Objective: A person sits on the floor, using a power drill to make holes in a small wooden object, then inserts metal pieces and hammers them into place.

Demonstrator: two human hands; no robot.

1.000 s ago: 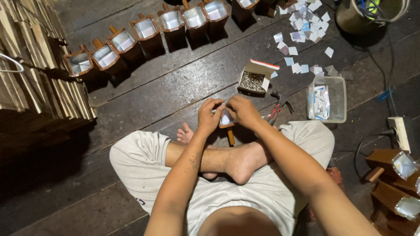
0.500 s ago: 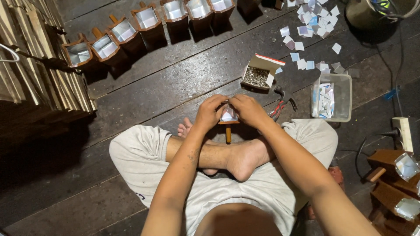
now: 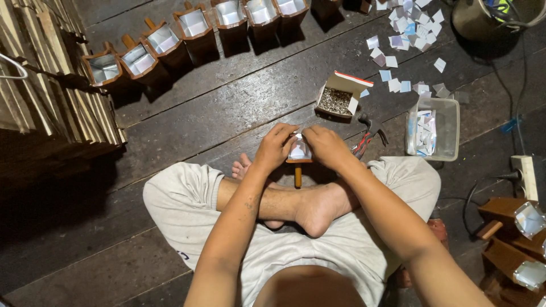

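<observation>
I sit cross-legged on a dark plank floor. Between both hands is a small wooden box with a handle and a shiny silver lining (image 3: 298,152), held over my feet. My left hand (image 3: 275,145) grips its left side. My right hand (image 3: 325,144) presses on its right side and top. The handle points down toward my foot. A small open cardboard box of tiny metal nails (image 3: 336,99) lies just beyond my hands. A hammer (image 3: 368,132) lies on the floor right of my right hand.
A row of finished lined wooden boxes (image 3: 193,25) runs along the far floor. Silver paper squares (image 3: 406,31) are scattered at upper right, beside a clear plastic tub (image 3: 433,128). Stacked wooden slats (image 3: 51,79) stand at left. More boxes (image 3: 520,239) sit at right.
The view has shifted slightly. My hands stay on the small box and have adjusted their fingers on it.
</observation>
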